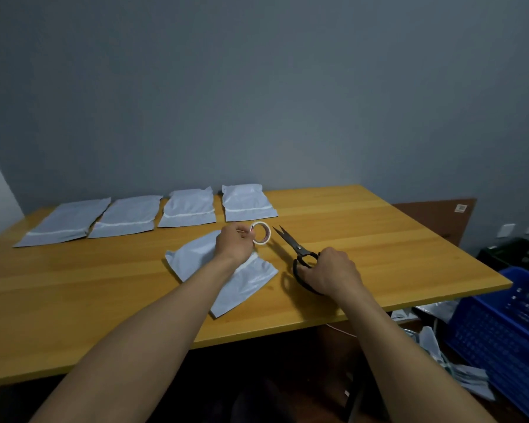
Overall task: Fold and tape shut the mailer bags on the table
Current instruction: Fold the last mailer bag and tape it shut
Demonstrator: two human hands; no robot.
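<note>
A pale blue mailer bag [245,285] lies slanted on the wooden table [364,227] in front of me, partly under my left forearm. My left hand [234,244] hovers over its far end and grips a roll of clear tape [261,232]. To the right, my right hand [333,271] grips the black handles of the scissors [293,244], whose blades are slightly parted and point toward the tape. Several more mailer bags [190,209] lie in a row along the far edge of the table.
A blue plastic crate [507,325] stands on the floor at the right, past the table's edge. Loose bags [468,380] lie scattered on the floor beside it. A brown board [434,218] leans against the grey wall.
</note>
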